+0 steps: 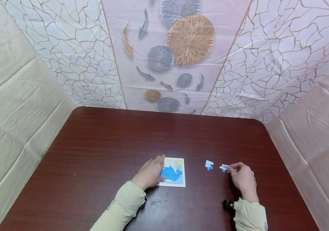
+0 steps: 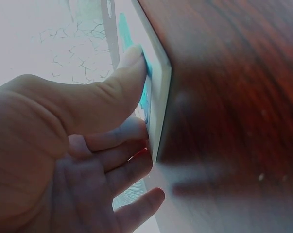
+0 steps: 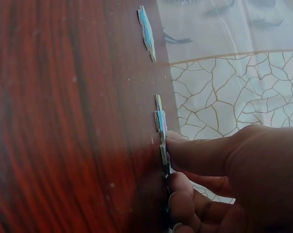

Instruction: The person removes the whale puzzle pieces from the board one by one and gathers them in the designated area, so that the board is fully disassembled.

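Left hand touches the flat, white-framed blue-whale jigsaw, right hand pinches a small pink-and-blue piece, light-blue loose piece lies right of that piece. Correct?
No: the light-blue loose piece lies left of the small pink-and-blue piece, as the head view shows. The rest stands: left hand touching the jigsaw, right hand pinching.

Tabletop (image 1: 118, 138) wood-grained, smooth, glossy. On it, the puzzle board (image 1: 184, 175) and the piece (image 1: 224, 167) I pinch look like smooth card. Behind the tabletop, a creased sheet (image 1: 89, 64), plastic-like sheen; over the tabletop, my sleeves (image 1: 126, 202), matt cloth.
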`<state>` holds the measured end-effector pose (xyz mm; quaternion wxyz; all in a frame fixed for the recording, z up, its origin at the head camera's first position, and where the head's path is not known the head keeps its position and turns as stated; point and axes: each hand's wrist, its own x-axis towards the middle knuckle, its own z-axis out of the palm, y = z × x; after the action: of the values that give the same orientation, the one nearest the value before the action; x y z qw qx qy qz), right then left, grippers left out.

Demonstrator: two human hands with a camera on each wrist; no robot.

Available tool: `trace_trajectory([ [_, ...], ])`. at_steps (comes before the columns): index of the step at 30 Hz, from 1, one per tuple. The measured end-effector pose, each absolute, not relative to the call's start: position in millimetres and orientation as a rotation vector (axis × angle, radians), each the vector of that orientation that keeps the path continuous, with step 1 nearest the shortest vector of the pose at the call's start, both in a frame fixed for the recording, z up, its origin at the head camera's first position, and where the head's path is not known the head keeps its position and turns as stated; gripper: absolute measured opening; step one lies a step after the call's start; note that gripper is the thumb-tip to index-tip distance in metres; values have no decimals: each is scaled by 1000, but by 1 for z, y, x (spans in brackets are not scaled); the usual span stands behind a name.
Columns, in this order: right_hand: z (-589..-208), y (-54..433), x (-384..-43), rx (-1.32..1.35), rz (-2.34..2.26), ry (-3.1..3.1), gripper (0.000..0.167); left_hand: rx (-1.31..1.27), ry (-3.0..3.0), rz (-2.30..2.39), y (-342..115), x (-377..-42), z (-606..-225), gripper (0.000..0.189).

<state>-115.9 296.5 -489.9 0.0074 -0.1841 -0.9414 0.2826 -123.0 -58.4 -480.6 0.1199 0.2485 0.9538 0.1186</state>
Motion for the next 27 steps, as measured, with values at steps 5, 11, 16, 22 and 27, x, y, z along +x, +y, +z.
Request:
trace_trajectory([
  [5, -490, 297, -116, -576, 894, -2946, 25, 725, 2791, 346, -59, -123, -482, 64],
  [11, -484, 292, -114, -590, 892, -2871, 32, 719, 2784, 352, -59, -123, -482, 63],
  [16, -475, 272, -115, -522, 865, -2814, 31, 722, 2782, 346, -59, -122, -480, 63],
  [22, -470, 236, -118, -284, 896, -2831, 22, 725, 2786, 333, -60, -122, -479, 63],
  [27, -474, 202, -120, -72, 944, -2904, 20, 727, 2788, 331, -59, -122, -479, 64],
])
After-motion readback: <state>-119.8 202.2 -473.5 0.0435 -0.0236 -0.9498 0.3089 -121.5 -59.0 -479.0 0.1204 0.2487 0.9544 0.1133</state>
